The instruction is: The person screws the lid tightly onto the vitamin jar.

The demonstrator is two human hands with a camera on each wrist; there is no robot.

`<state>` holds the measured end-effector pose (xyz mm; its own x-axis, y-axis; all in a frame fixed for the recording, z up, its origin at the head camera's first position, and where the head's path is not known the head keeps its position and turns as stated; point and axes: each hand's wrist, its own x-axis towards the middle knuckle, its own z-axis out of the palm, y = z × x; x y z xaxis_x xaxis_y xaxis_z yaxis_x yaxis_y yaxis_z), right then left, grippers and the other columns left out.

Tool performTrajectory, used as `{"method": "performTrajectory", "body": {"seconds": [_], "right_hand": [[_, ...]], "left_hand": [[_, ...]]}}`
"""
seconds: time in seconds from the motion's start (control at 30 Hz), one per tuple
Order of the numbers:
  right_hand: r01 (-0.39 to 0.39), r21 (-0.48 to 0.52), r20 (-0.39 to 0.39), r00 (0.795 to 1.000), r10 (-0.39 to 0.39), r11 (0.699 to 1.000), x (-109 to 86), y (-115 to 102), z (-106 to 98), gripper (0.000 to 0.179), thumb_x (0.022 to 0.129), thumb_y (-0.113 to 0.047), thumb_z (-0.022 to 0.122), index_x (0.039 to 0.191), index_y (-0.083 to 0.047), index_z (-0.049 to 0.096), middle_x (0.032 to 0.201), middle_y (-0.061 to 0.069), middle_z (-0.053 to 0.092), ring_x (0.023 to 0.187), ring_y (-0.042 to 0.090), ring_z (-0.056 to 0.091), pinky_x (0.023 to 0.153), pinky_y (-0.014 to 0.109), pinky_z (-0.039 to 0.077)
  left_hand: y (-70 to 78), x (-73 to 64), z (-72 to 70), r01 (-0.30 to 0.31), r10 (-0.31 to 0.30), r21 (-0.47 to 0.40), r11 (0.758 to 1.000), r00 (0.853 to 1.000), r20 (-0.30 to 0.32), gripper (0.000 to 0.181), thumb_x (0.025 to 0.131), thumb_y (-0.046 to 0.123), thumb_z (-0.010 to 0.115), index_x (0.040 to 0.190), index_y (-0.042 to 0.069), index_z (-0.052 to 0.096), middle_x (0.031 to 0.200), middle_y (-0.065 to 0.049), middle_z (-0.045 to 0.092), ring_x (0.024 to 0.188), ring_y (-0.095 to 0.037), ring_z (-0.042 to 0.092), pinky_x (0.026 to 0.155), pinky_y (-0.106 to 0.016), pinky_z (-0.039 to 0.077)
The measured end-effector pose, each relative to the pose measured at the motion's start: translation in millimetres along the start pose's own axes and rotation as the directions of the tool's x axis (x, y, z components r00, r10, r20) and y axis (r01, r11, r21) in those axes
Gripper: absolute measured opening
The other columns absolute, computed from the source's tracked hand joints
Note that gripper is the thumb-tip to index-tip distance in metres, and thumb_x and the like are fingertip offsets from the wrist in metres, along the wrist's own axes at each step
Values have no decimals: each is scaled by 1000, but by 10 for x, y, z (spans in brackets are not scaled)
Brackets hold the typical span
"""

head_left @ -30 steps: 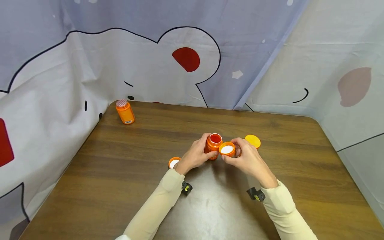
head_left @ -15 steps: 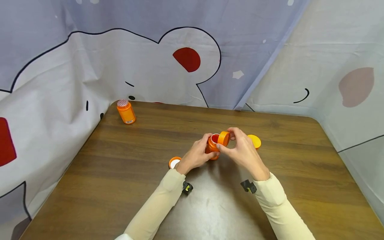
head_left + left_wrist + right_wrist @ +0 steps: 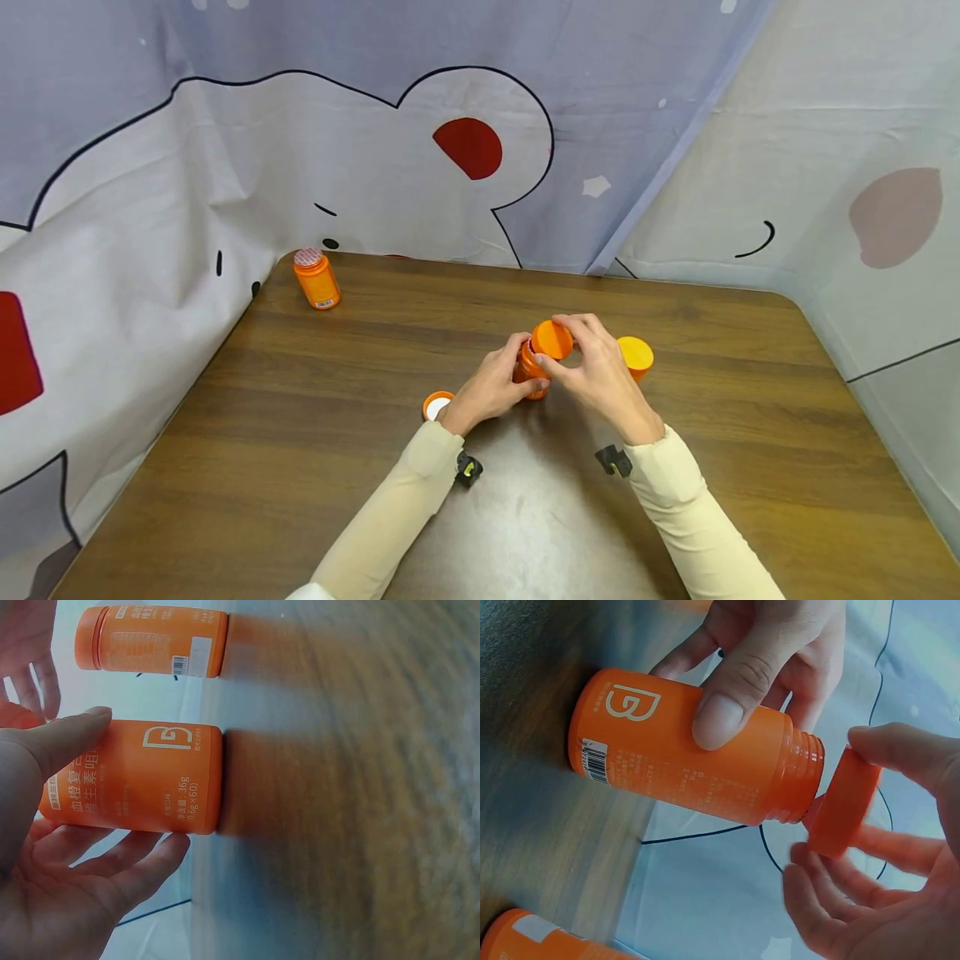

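Note:
My left hand (image 3: pixel 491 387) grips an orange bottle (image 3: pixel 150 776) around its side, the bottle standing on the wooden table. An orange screw cap (image 3: pixel 845 802) is pinched between the thumb and fingers of my right hand (image 3: pixel 603 383). The cap is tilted at the bottle's mouth, its flat top facing up toward the head view. In the right wrist view the threaded neck (image 3: pixel 808 776) still shows, and the cap's far edge stands away from it. Beside my left wrist another orange cap (image 3: pixel 437 407) lies with its white liner up, partly hidden by the wrist.
A capped orange bottle (image 3: pixel 636 357) with a lighter yellow-orange top stands just right of my right hand. At the back left corner stands an orange bottle (image 3: pixel 318 282) with a patterned seal over its mouth. A printed cloth (image 3: pixel 360 167) hangs behind the table (image 3: pixel 675 333).
My right hand has moved left and turned the cap over, from liner up beside the bottle to top up at its mouth. My left hand and the bottle have stayed in place.

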<state>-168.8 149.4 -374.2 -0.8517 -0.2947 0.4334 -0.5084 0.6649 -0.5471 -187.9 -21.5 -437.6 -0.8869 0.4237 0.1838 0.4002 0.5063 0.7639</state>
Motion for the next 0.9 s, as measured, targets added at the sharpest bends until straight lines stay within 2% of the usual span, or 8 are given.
{"method": "performTrajectory", "body": {"seconds": [0.2,0.9], "right_hand": [[30,5,1,1000,-30,1000,21,-1,11,51,76,-21,73,121,-6,56,113,7,51,97,21,53,81,36,43],[-109,120,81,992,99,987,13,111,116,55,76,-28,74,122,-5,53,116,6,50,98,23,54,84,39,46]], "left_hand": [[6,-1,-6,-3,3,6,1000,1000,3,64,83,34,66,134,13,33,122,-6,53,107,-17,55,93,-32,44],[3,-1,2,2,-2,15,1000,1000,5,66,83,33,66,136,11,32,122,-6,54,107,-18,54,94,-33,43]]}}
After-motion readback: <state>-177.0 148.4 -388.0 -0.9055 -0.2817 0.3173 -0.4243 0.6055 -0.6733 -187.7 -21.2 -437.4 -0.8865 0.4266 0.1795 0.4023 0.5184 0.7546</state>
